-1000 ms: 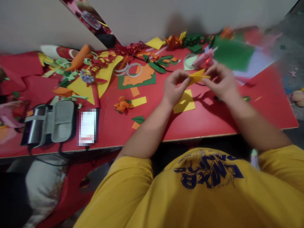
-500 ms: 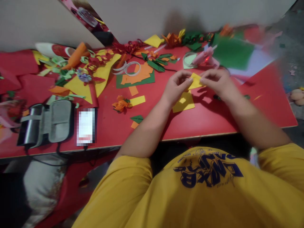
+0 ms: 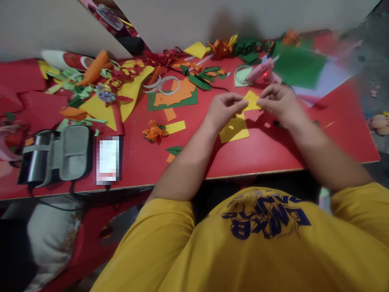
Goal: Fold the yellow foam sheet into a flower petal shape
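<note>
Pinching a small yellow paper piece [image 3: 251, 100] between them, both hands are raised just above the red tabletop [image 3: 273, 150], right of its centre. Left hand [image 3: 223, 111]: fingers closed on the piece's left edge. Right hand [image 3: 278, 103]: fingers closed on its right edge. The piece appears folded and shows one pointed corner upward; blur prevents finer reading of the folds.

Directly below the hands, a flat yellow paper square [image 3: 234, 129] lies on the tabletop, partly shaded by them. Just beyond the right hand rests a pink glue gun [image 3: 261, 72] with a red light showing, beside a roll of clear tape [image 3: 242, 76]. A large green sheet [image 3: 299, 67] lies further right, over a pale sheet.

Left of the hands, noted in order outward: a small yellow strip [image 3: 176, 127], an orange paper flower [image 3: 154, 132], and a dark green scrap [image 3: 174, 150] near the front edge. Further back sits a green sheet carrying orange cut-outs [image 3: 174, 95]. The far left holds mixed paper cuttings, a grey open case [image 3: 56, 154] and a phone [image 3: 107, 160] beside it, near the front edge.
</note>
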The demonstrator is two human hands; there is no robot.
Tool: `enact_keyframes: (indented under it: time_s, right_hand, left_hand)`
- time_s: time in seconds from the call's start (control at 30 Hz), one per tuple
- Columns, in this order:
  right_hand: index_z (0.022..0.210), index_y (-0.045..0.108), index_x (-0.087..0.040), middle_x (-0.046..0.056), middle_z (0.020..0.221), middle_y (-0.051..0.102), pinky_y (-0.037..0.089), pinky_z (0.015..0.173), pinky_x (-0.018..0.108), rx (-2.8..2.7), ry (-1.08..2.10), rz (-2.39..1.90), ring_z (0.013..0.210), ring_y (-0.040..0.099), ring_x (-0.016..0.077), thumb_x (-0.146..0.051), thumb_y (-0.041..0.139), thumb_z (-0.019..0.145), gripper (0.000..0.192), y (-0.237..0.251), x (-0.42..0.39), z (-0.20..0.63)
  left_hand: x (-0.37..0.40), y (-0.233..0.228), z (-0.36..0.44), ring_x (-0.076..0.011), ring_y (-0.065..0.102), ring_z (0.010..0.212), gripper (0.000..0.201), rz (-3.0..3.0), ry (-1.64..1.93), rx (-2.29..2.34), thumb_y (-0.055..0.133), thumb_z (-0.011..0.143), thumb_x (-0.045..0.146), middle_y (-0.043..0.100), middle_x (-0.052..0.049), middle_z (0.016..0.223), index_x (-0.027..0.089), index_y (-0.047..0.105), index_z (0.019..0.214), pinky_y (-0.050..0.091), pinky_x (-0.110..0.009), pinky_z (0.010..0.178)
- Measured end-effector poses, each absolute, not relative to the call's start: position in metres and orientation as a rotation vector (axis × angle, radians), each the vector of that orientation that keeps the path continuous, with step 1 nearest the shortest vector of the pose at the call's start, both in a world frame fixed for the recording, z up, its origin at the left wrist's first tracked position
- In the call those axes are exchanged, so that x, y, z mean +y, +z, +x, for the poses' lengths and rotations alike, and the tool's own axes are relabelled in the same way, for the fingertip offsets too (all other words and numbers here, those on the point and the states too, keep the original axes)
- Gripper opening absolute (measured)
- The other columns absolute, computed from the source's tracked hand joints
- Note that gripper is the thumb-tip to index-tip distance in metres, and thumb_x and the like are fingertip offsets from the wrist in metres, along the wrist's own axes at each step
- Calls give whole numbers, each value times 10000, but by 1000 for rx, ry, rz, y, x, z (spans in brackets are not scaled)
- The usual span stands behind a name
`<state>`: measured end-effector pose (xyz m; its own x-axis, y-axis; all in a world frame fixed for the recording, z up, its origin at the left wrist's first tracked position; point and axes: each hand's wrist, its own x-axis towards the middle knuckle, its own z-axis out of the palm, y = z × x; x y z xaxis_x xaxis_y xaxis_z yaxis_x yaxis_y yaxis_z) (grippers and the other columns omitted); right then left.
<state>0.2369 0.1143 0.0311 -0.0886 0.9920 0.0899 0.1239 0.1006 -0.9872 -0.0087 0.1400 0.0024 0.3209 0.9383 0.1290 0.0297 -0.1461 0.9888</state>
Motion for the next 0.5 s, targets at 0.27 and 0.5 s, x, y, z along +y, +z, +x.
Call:
enact_keyframes:
  time_s: [0.27, 0.5]
  right_hand:
    - [907, 645, -289, -14, 813, 731, 679, 737, 369, -1510, 1000, -1201, 824, 756, 214, -384, 1042, 875, 409, 37, 110, 239]
    - [935, 643, -301, -21, 798, 645, 638, 714, 382, -1474, 1097, -1179, 795, 703, 215, -510, 980, 889, 399, 36, 111, 240]
  left_hand:
    - [144, 6, -13, -130, 714, 677, 468, 1537, 1086, 970, 1043, 909, 655, 818, -28, 803, 223, 870, 954, 564, -260, 601]
    - [147, 2, -15, -139, 641, 635, 502, 1531, 1076, 916, 1040, 890, 716, 693, 10, 717, 262, 881, 1031, 515, -283, 578]
